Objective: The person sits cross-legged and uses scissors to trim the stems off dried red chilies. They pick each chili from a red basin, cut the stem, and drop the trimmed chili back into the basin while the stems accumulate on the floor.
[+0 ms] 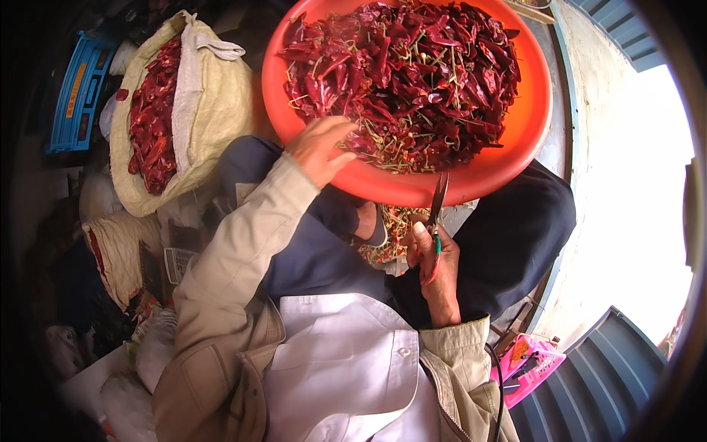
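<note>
A wide orange-red plastic basin [533, 130] stands in front of me, heaped with dried red chili peppers [397, 72]. Cut stems [389, 152] lie thick among the peppers on its near side. Over the basin's near-left rim is my left hand [315, 149], its fingers apart beside the peppers; I see nothing held in it. My right hand [446, 268] grips scissors [438, 201] by their red and green wrapped handles. The dark blades point away from me, their tips overlapping the basin's near rim. The blades look nearly closed.
On the left, an open woven sack [212, 105] holds cut red chili pieces [154, 127]. A blue plastic crate [80, 94] lies beyond it. Stem scraps [400, 226] cover the floor under the basin, near my foot [369, 221]. A pink basket [533, 364] stands at lower right.
</note>
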The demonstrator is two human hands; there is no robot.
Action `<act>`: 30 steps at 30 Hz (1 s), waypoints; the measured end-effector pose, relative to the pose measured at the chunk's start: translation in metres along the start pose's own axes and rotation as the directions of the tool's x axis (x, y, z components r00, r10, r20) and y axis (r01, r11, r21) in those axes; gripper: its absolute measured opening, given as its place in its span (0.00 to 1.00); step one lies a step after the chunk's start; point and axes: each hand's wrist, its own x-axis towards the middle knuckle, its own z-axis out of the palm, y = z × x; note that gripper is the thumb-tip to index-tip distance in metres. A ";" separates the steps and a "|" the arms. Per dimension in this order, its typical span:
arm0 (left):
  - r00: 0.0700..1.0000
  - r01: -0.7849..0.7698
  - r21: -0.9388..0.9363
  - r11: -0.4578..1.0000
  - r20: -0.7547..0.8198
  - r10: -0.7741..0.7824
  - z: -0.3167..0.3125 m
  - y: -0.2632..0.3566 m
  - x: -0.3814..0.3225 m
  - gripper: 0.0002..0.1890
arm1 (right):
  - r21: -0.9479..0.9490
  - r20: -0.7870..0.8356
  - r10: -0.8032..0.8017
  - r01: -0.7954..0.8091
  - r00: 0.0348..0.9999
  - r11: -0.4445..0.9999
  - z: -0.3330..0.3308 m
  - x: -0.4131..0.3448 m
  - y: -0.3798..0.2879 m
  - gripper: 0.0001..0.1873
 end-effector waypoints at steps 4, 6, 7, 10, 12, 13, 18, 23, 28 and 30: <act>0.958 0.000 -0.004 1.000 0.286 0.002 0.046 -0.001 0.021 0.22 | 0.007 0.013 -0.004 0.004 1.000 1.000 -0.001 0.003 0.000 0.21; 0.917 -0.002 0.011 1.000 0.400 -0.002 0.068 -0.002 0.033 0.24 | 0.021 0.004 0.014 -0.014 1.000 1.000 0.000 0.005 0.000 0.21; 0.896 -0.012 0.015 1.000 0.445 0.004 0.078 -0.003 0.040 0.25 | 0.023 0.005 0.031 -0.031 0.999 0.999 0.000 0.005 0.000 0.21; 0.794 0.041 0.086 0.995 0.602 -0.084 0.106 -0.003 0.057 0.30 | 0.046 0.029 0.026 -0.027 0.999 0.999 0.000 0.005 -0.002 0.21; 0.704 0.084 0.153 0.985 0.690 -0.168 0.123 -0.002 0.064 0.34 | 0.048 0.025 0.070 -0.072 0.997 0.996 0.001 0.005 -0.004 0.20; 0.688 0.087 0.170 0.982 0.703 -0.183 0.131 0.000 0.068 0.35 | 0.066 0.037 0.055 -0.057 0.998 0.996 0.002 0.006 -0.005 0.20; 0.682 0.012 0.188 0.982 0.717 -0.145 0.153 -0.006 0.077 0.31 | 0.110 0.066 0.086 -0.093 0.994 0.990 0.003 0.005 -0.012 0.20; 0.679 -0.093 0.175 0.980 0.731 -0.066 0.146 -0.012 0.072 0.22 | 0.146 0.084 0.082 -0.093 0.993 0.985 0.000 0.004 -0.013 0.20; 0.711 -0.096 0.066 0.993 0.702 0.022 0.119 -0.005 0.069 0.17 | 0.197 0.098 0.087 -0.105 0.991 0.975 -0.002 0.003 -0.010 0.19; 0.676 -0.082 0.052 0.995 0.737 0.017 0.109 -0.004 0.071 0.16 | 0.172 0.106 0.057 -0.075 0.993 0.982 -0.002 0.002 -0.009 0.20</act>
